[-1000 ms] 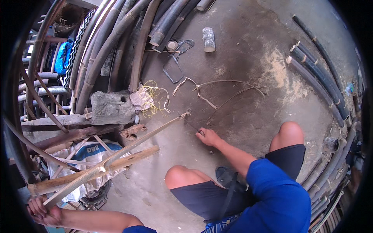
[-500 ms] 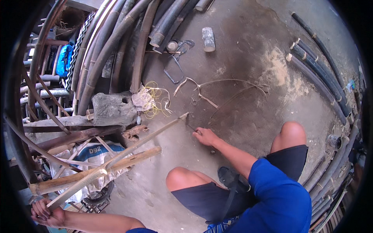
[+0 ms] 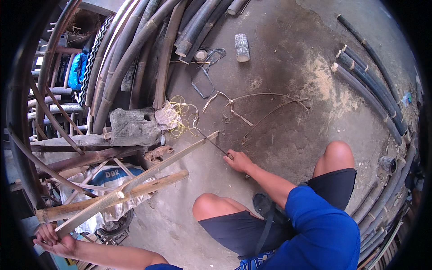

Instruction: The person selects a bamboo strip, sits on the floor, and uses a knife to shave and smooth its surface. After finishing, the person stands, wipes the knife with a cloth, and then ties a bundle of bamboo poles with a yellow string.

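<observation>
At the lower left, my left hand (image 3: 55, 241) is wrapped round the near end of a long split bamboo slat (image 3: 166, 163). The slat slants up to the right across a thicker split bamboo piece (image 3: 155, 183). My right hand (image 3: 237, 160), in front of my knees, is closed on the handle of a knife, mostly hidden by the fingers. Its thin dark blade (image 3: 213, 143) points up and left and crosses the slat's far end. Whether blade and slat touch, I cannot tell.
A rough block (image 3: 131, 128) stands left of a tangle of yellow string (image 3: 177, 123). Long bamboo poles (image 3: 130, 49) lean at the upper left; cut poles (image 3: 369, 85) lie at the right. A white sack (image 3: 105, 216) lies beneath the bamboo. A short log (image 3: 242, 47) is farther off.
The knife in my right hand has swung so its blade now lies up and left over the slat's end. My left hand and the slat have barely shifted.
</observation>
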A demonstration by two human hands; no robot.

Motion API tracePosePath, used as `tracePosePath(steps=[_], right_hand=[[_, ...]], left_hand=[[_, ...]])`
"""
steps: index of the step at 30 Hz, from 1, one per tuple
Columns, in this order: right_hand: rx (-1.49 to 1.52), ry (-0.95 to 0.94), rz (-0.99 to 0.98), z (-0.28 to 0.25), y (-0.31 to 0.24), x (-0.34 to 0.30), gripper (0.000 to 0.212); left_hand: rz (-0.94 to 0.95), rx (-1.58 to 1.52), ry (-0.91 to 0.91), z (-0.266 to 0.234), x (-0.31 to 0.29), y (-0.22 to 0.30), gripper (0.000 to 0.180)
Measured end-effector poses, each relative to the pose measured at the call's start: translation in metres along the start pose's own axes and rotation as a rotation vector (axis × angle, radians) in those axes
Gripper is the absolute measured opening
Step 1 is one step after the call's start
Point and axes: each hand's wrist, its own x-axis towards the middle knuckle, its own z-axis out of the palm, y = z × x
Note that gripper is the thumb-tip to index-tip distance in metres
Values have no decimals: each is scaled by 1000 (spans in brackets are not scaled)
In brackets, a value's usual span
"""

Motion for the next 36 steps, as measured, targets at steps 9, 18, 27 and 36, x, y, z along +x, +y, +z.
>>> tracePosePath(steps=[9,18,27,36], right_hand=[[-108,25,42,-7,32,1,56],[13,-198,-260,-1,-129,-33,48],[-77,-106,-100,20,-29,-2,50],[-106,-71,-159,13,-30,14,49]], left_hand=[[-50,-44,-39,1,-4,6,41],[146,362,351,25,-22,-4,27],[73,436,463,23,-6,-11,30],[26,481,515,13,16,-28,30]])
